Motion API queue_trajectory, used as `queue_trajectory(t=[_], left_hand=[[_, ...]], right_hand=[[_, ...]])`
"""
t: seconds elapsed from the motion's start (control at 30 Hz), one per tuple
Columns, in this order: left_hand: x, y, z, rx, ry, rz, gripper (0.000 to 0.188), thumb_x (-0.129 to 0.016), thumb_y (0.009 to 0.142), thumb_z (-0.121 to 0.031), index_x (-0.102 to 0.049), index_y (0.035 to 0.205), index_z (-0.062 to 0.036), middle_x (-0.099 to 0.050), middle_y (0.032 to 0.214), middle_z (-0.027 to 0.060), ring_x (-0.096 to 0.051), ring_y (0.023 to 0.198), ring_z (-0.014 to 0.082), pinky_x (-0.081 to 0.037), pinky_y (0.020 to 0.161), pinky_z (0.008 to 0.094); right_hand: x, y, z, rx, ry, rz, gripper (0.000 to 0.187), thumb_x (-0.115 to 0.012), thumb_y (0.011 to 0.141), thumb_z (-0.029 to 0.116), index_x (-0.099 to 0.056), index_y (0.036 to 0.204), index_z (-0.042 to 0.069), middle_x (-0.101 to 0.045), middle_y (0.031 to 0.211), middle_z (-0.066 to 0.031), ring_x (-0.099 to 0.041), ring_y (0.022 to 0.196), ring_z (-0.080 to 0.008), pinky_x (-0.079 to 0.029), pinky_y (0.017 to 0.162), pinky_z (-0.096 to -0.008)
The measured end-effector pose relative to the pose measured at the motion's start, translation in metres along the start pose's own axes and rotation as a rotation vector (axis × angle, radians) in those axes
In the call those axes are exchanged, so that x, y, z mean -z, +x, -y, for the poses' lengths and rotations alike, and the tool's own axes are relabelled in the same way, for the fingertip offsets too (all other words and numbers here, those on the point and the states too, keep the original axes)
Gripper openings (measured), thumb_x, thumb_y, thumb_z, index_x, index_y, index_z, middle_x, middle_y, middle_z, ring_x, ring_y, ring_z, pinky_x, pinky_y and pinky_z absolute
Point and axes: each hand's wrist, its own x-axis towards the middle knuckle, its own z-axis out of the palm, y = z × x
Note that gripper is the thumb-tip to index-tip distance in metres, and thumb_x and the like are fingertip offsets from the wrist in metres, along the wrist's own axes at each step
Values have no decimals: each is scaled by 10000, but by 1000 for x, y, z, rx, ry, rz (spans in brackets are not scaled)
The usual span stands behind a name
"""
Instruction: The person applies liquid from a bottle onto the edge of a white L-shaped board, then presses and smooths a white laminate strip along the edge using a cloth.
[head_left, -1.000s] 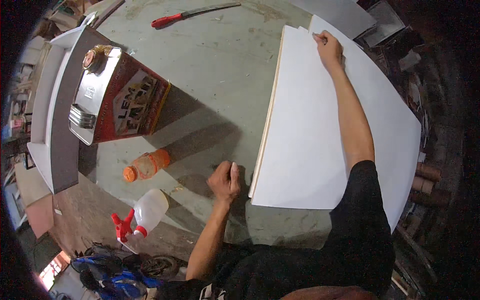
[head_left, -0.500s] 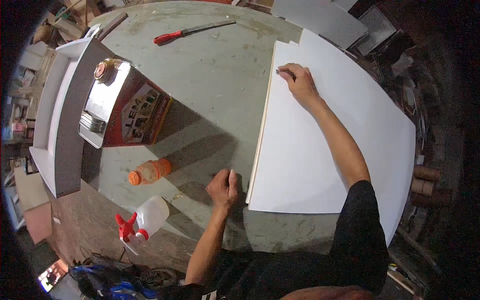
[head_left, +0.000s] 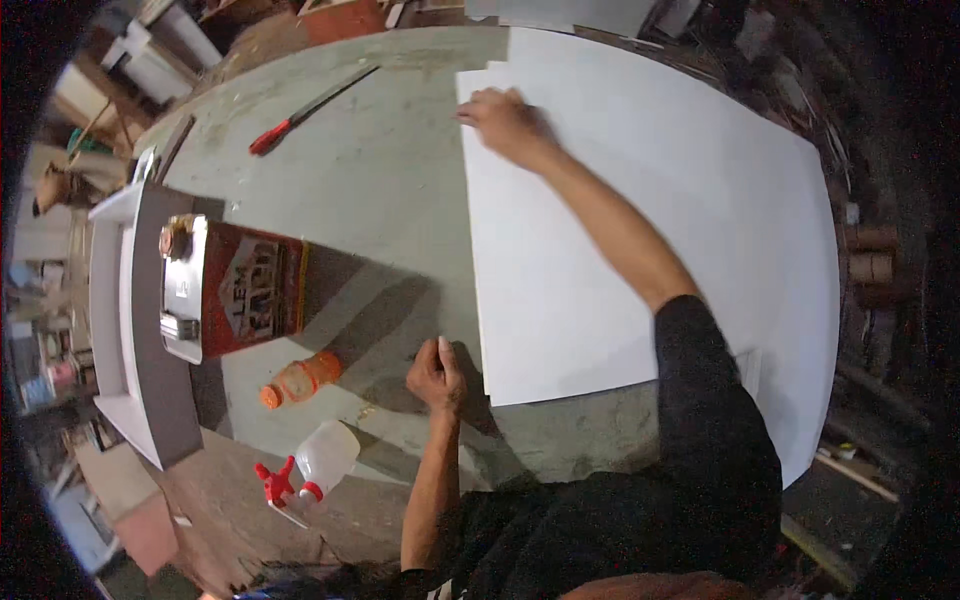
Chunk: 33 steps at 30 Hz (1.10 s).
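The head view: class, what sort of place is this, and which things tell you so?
Probably a workshop, perhaps for woodworking. The signs are large flat white panels on the worktable, a long-bladed tool with a red handle, and a red metal can.

My sleeve [head_left: 705,390] is plain black against the plain white boards [head_left: 560,290]. My table [head_left: 400,170] is dull grey-green with darker blotches. The can [head_left: 254,288] is red, silver on top; the bottle [head_left: 305,380] orange; the sprayer [head_left: 328,452] cloudy white with a red trigger; the long tool [head_left: 317,105] red-handled, its blade grey.
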Motion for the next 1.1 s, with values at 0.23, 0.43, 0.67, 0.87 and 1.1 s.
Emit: queue_trajectory(t=[0.23,0.43,0.67,0.87,1.1], left_hand=[[-10,7,-24,-52,-39,-66,444,-568,1000,-307,-484,655,-42,-423,547,111,-345,474,203,-323,469,354],[-2,3,-5,20,90,43,450,-541,1021,-335,-551,692,-27,-487,566,81,-418,499,153,-360,502,333],[-9,-2,-6,-42,-67,-19,437,-571,1014,-298,-482,670,-43,-396,557,31,-339,516,115,-312,476,305],[-11,1,-16,-49,-62,2,449,-578,1010,-321,-462,677,-43,-374,573,30,-330,533,112,-304,479,305],[-5,6,-6,-43,36,-23,440,-611,982,-321,-477,658,-54,-432,554,70,-366,493,159,-335,467,318]], right_hand=[[32,-99,-168,-700,92,-324,308,-596,864,31,-759,1099,146,-738,1089,-104,-699,1028,-291,-539,924,-406],[66,-149,-125,-728,347,-277,307,-517,884,-44,-740,1031,107,-732,1082,-114,-688,1031,-300,-523,913,-421],[72,-155,-41,-416,128,-132,196,-629,894,26,-759,994,132,-730,1036,-95,-688,981,-265,-541,867,-406],[91,-165,-148,-858,81,-157,167,-633,958,217,-747,1019,112,-721,1026,-119,-688,980,-305,-538,851,-429],[61,-137,-92,-660,89,-153,130,-644,937,186,-750,998,145,-695,1042,-63,-640,1042,-274,-472,914,-433]])
